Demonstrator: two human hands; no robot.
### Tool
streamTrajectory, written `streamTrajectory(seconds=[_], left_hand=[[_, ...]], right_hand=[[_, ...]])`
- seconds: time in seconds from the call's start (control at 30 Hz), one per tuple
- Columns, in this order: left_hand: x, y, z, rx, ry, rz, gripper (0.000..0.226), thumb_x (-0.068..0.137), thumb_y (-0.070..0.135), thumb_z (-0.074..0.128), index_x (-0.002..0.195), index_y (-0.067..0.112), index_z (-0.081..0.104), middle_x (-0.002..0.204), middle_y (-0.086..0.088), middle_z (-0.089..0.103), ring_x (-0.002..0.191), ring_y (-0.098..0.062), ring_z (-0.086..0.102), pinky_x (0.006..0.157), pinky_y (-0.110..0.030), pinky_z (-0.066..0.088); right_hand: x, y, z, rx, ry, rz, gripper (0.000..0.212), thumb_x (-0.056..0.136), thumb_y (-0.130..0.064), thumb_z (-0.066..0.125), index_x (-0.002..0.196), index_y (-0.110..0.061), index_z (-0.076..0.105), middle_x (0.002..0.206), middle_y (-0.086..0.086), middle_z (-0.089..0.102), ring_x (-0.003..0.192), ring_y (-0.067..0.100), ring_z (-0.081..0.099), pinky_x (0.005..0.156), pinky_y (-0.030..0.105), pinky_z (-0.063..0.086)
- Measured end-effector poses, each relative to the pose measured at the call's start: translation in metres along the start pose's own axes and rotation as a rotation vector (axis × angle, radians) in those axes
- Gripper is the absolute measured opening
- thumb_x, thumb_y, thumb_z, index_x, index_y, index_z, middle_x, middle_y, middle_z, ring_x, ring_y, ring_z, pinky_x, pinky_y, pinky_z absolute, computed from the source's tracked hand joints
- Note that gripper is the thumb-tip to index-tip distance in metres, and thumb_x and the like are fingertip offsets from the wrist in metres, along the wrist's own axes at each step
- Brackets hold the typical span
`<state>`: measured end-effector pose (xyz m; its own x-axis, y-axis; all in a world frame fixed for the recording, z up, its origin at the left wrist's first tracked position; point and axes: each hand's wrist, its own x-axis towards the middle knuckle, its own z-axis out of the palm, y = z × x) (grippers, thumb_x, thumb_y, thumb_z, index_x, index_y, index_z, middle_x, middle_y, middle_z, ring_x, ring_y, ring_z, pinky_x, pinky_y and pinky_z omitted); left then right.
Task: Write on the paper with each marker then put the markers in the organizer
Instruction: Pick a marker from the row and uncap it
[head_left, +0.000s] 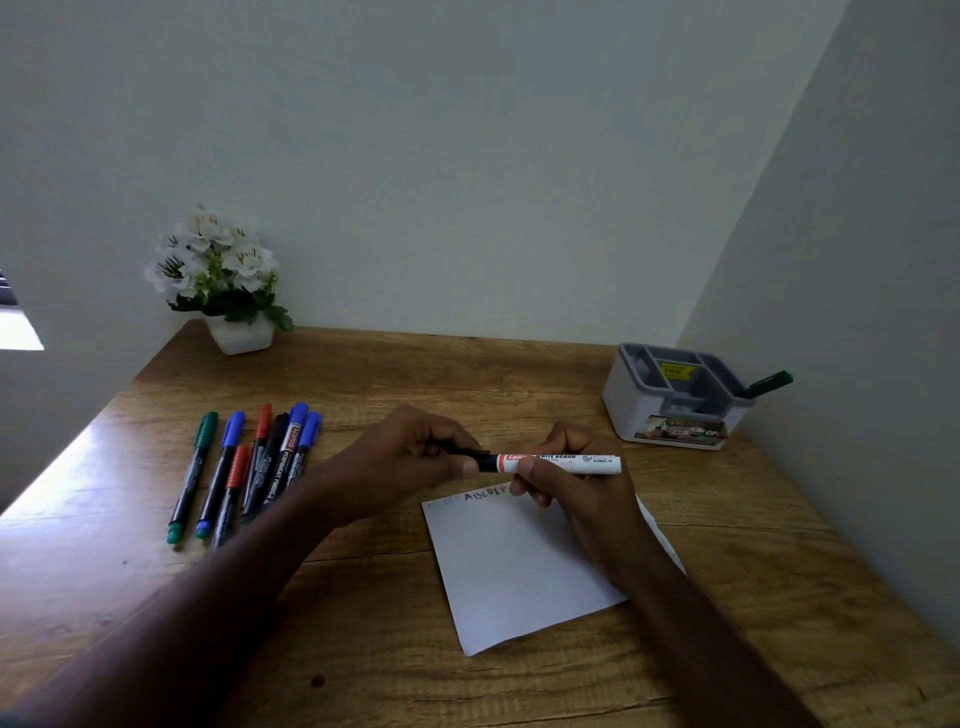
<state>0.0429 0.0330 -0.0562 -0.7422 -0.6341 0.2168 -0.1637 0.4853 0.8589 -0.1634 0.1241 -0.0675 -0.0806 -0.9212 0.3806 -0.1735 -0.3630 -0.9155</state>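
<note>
1. Head view: held a white whiteboard marker (561, 463) level above the paper (519, 566), right hand (576, 483) clamped round the barrel, left hand (415, 457) pinched on the black cap end (480, 460).
2. Showed "ABCDEF" already lettered at the paper's top edge.
3. Left seven markers (249, 467) lying on the surface (363, 623) at left; one green marker (766, 384) stood in the organizer (675, 410), far right.
4. Judged a capping step: best pressed straight along the barrel, cap seated fully.
</note>
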Motion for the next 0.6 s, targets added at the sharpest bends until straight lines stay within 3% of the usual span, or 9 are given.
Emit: streamTrajectory(seconds=[0.2,0.4,0.47,0.6], left_hand=[[-0.001,0.004,0.005,-0.069,0.022,0.029,0.009,0.088,0.004,0.065,0.093,0.006,0.073,0.075,0.001,0.066,0.069,-0.007,0.057,0.063,-0.021,0.045],[-0.001,0.005,0.011,-0.058,0.016,0.033,0.013,0.089,0.005,0.064,0.091,0.013,0.074,0.076,-0.001,0.067,0.069,-0.011,0.056,0.062,-0.026,0.044],[-0.002,0.005,0.009,-0.077,0.044,0.019,0.014,0.090,0.006,0.064,0.092,0.015,0.074,0.078,-0.003,0.068,0.070,-0.013,0.056,0.063,-0.026,0.045],[0.003,0.012,0.013,-0.245,0.116,-0.010,0.018,0.083,0.013,0.068,0.099,0.012,0.075,0.083,-0.009,0.071,0.072,-0.018,0.058,0.065,-0.029,0.049]], right_hand=[[0.000,0.002,0.000,0.158,-0.012,0.027,0.011,0.080,-0.022,0.075,0.073,-0.015,0.069,0.071,0.020,0.070,0.059,0.022,0.059,0.057,0.027,0.048],[-0.001,0.002,-0.001,0.061,0.005,0.005,0.028,0.083,-0.019,0.076,0.078,0.005,0.062,0.070,0.017,0.070,0.059,0.025,0.060,0.058,0.034,0.051],[-0.001,0.000,0.000,-0.020,0.027,-0.024,0.024,0.084,-0.016,0.077,0.078,0.002,0.062,0.071,0.016,0.070,0.061,0.025,0.063,0.060,0.038,0.053],[0.001,-0.004,0.007,0.032,0.108,0.024,0.019,0.078,-0.005,0.080,0.092,-0.008,0.068,0.083,0.003,0.074,0.082,0.015,0.072,0.071,0.027,0.056]])
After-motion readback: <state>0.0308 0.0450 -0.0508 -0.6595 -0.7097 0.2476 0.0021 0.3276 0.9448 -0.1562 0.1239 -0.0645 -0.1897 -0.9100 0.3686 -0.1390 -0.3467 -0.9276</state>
